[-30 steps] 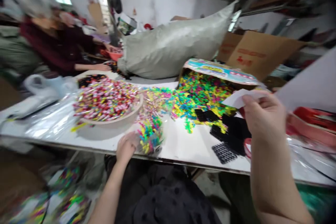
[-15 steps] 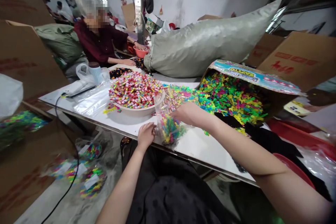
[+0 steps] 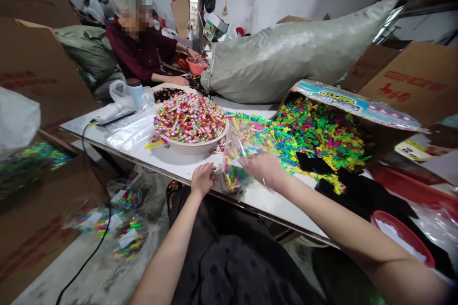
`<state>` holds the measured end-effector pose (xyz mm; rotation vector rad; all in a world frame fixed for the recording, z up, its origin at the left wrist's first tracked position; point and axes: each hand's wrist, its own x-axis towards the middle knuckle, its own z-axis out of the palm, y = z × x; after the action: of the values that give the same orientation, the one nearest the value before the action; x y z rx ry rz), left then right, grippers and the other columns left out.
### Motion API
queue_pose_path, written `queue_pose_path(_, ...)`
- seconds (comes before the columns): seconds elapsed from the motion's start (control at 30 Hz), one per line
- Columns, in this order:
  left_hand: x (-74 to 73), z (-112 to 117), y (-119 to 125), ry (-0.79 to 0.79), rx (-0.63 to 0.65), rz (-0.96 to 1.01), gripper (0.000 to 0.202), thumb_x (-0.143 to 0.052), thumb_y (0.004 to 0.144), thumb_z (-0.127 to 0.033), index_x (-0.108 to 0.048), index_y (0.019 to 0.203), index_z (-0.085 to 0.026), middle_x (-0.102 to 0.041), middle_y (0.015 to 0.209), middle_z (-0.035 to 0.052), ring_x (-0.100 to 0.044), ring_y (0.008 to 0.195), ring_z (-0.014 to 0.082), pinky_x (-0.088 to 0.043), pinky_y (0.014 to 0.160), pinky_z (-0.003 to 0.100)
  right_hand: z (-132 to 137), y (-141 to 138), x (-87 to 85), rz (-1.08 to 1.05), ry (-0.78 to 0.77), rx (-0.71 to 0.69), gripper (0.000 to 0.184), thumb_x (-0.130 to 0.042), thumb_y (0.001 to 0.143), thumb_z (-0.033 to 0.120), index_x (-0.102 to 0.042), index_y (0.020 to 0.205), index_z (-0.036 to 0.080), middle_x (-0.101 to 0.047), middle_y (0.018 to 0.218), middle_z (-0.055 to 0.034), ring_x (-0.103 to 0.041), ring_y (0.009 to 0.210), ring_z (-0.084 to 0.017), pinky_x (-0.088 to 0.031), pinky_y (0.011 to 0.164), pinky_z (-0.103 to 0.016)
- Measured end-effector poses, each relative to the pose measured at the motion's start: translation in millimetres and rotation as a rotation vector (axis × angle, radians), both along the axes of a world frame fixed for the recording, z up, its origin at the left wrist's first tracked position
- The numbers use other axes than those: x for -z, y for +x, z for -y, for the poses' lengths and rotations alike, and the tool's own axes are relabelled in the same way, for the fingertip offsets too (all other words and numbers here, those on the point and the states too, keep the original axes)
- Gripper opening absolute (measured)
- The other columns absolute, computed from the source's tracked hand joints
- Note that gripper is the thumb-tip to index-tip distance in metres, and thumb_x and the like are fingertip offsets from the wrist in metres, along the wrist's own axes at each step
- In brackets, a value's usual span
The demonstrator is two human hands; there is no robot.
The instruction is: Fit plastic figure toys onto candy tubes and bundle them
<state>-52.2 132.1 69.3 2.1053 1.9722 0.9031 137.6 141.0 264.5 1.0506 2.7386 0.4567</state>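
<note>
A clear plastic bag (image 3: pixel 234 178) partly filled with small colourful plastic pieces stands at the table's front edge. My left hand (image 3: pixel 203 178) is closed, with its curled fingers at the bag's left edge; the exact grip is partly hidden. My right hand (image 3: pixel 264 167) reaches over the bag from the right, fingers pinched together and clear film around them. A small white slip (image 3: pixel 236 162) shows at those fingertips. Behind the bag lies a loose heap of colourful pieces (image 3: pixel 252 126). Left of it stands a white basin (image 3: pixel 195 147) heaped with small wrapped, candy-like pieces.
A tipped cardboard box (image 3: pixel 390 109) spills colourful pieces. A big woven sack (image 3: pixel 286 62) lies behind. Black pads (image 3: pixel 372 195) and a red basin with white slips (image 3: pixel 431 257) are at right. Filled bags (image 3: pixel 130 238) lie on the floor. A co-worker (image 3: pixel 134 52) sits across the table.
My right hand has shifted slightly right and down at the bag, and the white slip now shows at its fingers. My left hand stays beside the bag. The camera view has shifted a little.
</note>
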Motion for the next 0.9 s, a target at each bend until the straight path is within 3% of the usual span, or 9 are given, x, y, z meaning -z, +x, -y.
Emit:
queue_pose_path(0.13,0.6,1,1,0.003,-0.003,0.000,0.028,-0.047,0.076,-0.017,-0.061,0.100,-0.023,-0.060,0.117,0.0036,-0.051,0.110,0.0211,-0.036,0.096,0.036,1,8,0.9,-0.170,0.086,-0.111,0.022,-0.043,0.087,0.019,-0.065,0.085,0.018,-0.067,0.073,-0.0059,-0.058,0.071,-0.018,-0.028,0.066,-0.031)
queue_pose_path(0.33,-0.3,2,2,0.012,-0.011,0.001,0.029,-0.045,0.078,-0.017,-0.059,0.103,-0.022,-0.058,0.120,0.0045,-0.049,0.113,0.0202,-0.035,0.098,0.036,-14,13,0.1,-0.384,0.291,-0.064,0.026,-0.039,0.089,0.024,-0.064,0.086,0.019,-0.063,0.079,-0.0067,-0.048,0.080,-0.020,-0.025,0.069,-0.032)
queue_pose_path(0.53,-1.2,2,1,0.015,0.020,-0.003,0.030,-0.047,0.075,-0.015,-0.061,0.100,-0.023,-0.059,0.119,0.0034,-0.051,0.110,0.0206,-0.036,0.096,0.036,-17,14,18.7,-0.321,0.011,-0.119,0.023,-0.042,0.089,0.022,-0.064,0.090,0.018,-0.062,0.085,-0.0071,-0.053,0.079,-0.018,-0.031,0.067,-0.028)
queue_pose_path(0.7,0.4,2,0,0.016,0.017,0.027,0.031,-0.047,0.076,-0.016,-0.060,0.102,-0.023,-0.058,0.120,0.0037,-0.048,0.113,0.0213,-0.034,0.098,0.038,-13,18,18.9,-0.429,-0.256,-0.124,0.021,-0.047,0.086,0.018,-0.064,0.097,0.017,-0.062,0.089,-0.0071,-0.057,0.082,-0.016,-0.040,0.071,-0.025)
queue_pose_path(0.9,0.9,1,0,0.002,0.022,0.106,0.028,-0.048,0.076,-0.018,-0.062,0.099,-0.023,-0.059,0.118,0.0049,-0.050,0.112,0.0227,-0.035,0.097,0.039,-9,16,18.0,-0.422,-0.318,-0.169,0.024,-0.043,0.088,0.020,-0.067,0.087,0.015,-0.063,0.081,-0.0075,-0.059,0.079,-0.016,-0.043,0.073,-0.027)
